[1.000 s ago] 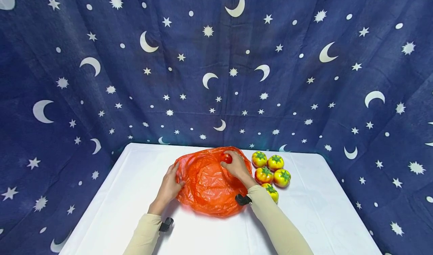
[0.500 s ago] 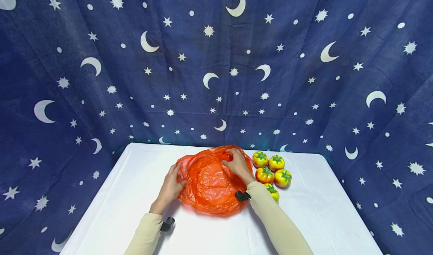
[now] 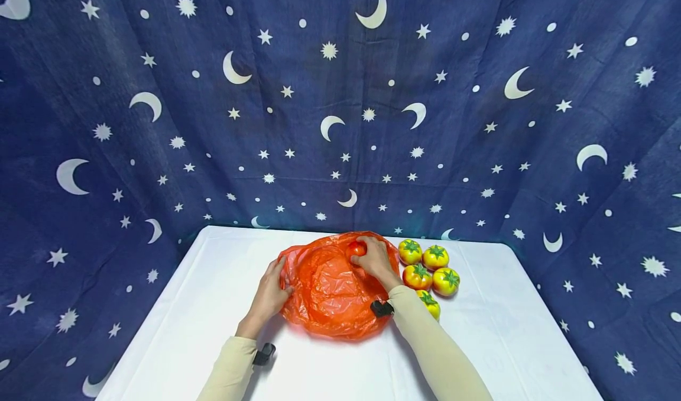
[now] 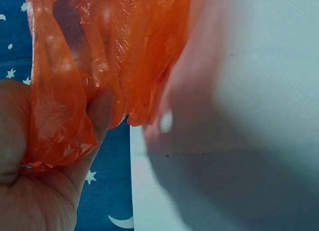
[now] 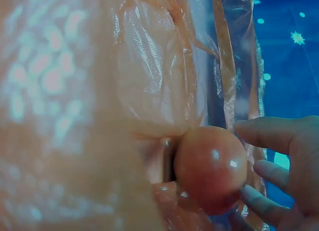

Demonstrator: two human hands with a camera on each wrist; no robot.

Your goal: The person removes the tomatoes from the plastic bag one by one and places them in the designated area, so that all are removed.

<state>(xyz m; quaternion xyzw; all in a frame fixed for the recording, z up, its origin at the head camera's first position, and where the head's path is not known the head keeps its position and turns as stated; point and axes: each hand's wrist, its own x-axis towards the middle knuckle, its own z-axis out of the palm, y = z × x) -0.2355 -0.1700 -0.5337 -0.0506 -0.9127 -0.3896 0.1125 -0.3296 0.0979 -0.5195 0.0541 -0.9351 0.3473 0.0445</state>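
Observation:
A red-orange plastic bag (image 3: 335, 306) lies with its mouth widened in the middle of the white table. My left hand (image 3: 270, 294) holds the bag's left rim; the left wrist view shows the thin film (image 4: 60, 116) between thumb and fingers. Inside the far right part of the bag is my right hand (image 3: 375, 260). A smooth red tomato (image 5: 212, 168) sits at its fingertips. In the right wrist view the fingers are spread beside the tomato rather than wrapped round it, the tips at or very near its surface.
Several yellow-red tomatoes (image 3: 417, 277) with green leafy tops stand in a cluster just right of the bag, close to my right forearm. The white tablecloth (image 3: 505, 330) reaches back to a dark blue curtain (image 3: 340, 93) with moons and stars.
The red tomato shows a little more, slightly left and out from my right hand's fingers. My left hand keeps its place on the bag's rim. The other tomatoes have not moved.

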